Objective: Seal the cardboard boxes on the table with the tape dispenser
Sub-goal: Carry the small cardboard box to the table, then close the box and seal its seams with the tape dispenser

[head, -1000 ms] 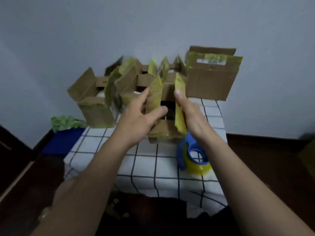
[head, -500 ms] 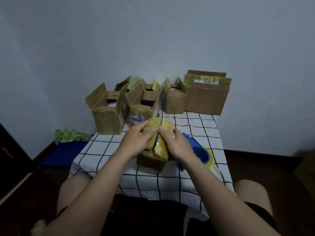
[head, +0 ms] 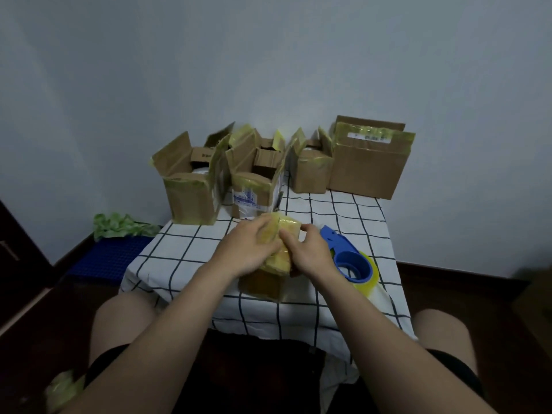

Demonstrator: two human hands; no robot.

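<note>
A small cardboard box with yellowish tape on its flaps stands near the front of the checked table. My left hand and my right hand both press its top flaps down and together. The blue tape dispenser with a yellowish roll lies on the table just right of my right hand, untouched. Several open boxes stand in a row at the back, with a larger box at the far right.
The wall runs right behind the back boxes. A blue mat and crumpled green material lie on the floor to the left. My knees sit at the table's front edge. Crumpled tape shows at the lower left.
The small box came from the back row toward me onto the table's front. Its upright flaps have been folded down under both hands.
</note>
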